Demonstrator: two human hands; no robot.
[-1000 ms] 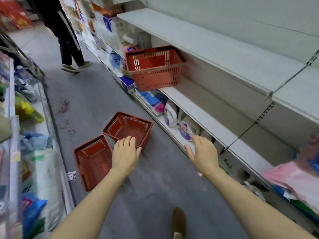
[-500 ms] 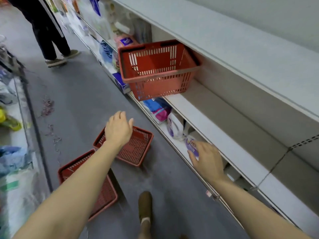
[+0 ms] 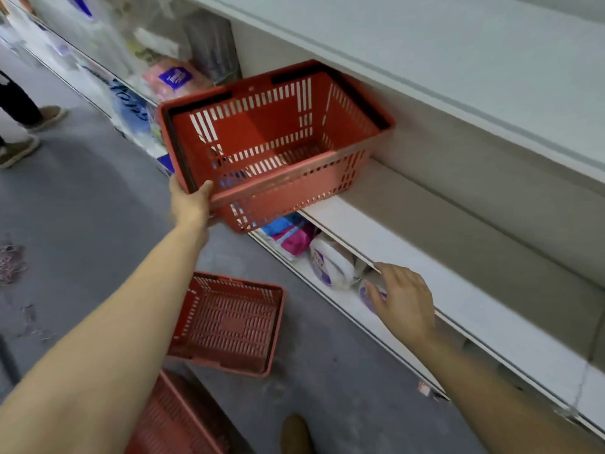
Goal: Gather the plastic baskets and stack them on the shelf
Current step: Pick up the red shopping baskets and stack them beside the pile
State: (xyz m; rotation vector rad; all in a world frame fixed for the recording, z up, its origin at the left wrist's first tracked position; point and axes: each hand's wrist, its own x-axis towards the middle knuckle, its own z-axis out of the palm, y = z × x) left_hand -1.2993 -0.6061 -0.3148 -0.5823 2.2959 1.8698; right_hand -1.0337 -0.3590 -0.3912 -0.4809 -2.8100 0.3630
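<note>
A red plastic basket point(image 3: 278, 139) with black handles sits on the white middle shelf point(image 3: 458, 290) and sticks out over its front edge. My left hand point(image 3: 191, 201) grips the near left corner of its rim. Two more red baskets lie on the grey floor: one point(image 3: 229, 322) below my left forearm, another point(image 3: 173, 421) at the bottom, partly hidden by my arm. My right hand point(image 3: 404, 299) hovers with fingers apart at the shelf's front edge, holding nothing.
White bottles point(image 3: 330, 260) and coloured packs point(image 3: 291, 234) fill the lowest shelf. Packaged goods point(image 3: 170, 80) stand left of the basket. Another person's feet point(image 3: 19, 149) are at the far left of the aisle. My shoe point(image 3: 294, 434) is at the bottom.
I have stepped closer to the shelf. My left hand rose from above the floor baskets and took hold of the shelf basket's corner. My right hand stayed near the shelf edge.
</note>
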